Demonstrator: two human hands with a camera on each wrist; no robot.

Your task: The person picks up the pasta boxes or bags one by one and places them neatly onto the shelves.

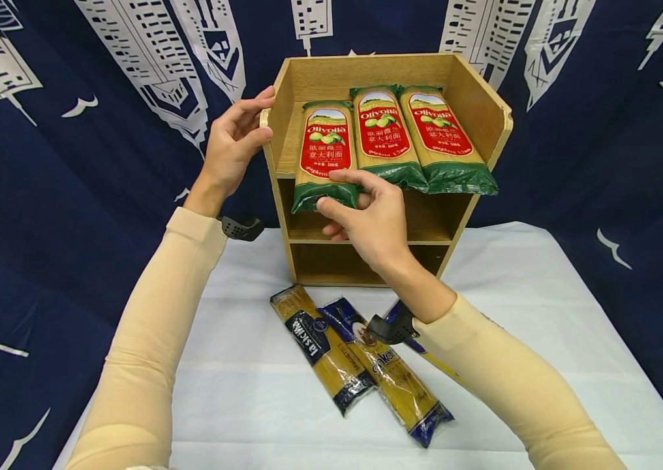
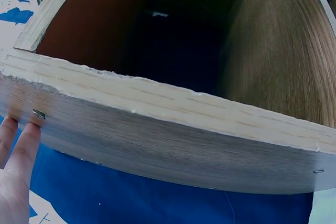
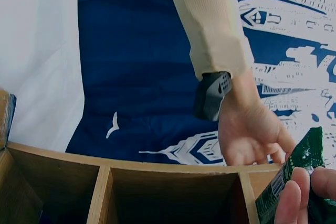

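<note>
While braced by the left hand (image 1: 233,145), wooden shelf unit (image 1: 480,111) on white-covered table (image 1: 543,339), loaded with Olivoila spaghetti.

Largest to smallest: shelf unit, steadied against tipping, left fingers lying straight along its left side panel; three Olivoila spaghetti packs (image 1: 383,134) side by side on the top tier, green ends overhanging the front edge; leftmost pack (image 1: 325,153), its lower end pinched between thumb and fingers of the right hand (image 1: 363,219); three blue-wrapped spaghetti packs (image 1: 367,362) flat on the table before the shelf, within easy reach.

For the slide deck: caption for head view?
Right hand grips leftmost spaghetti pack on wooden shelf; left hand steadies it.
</note>
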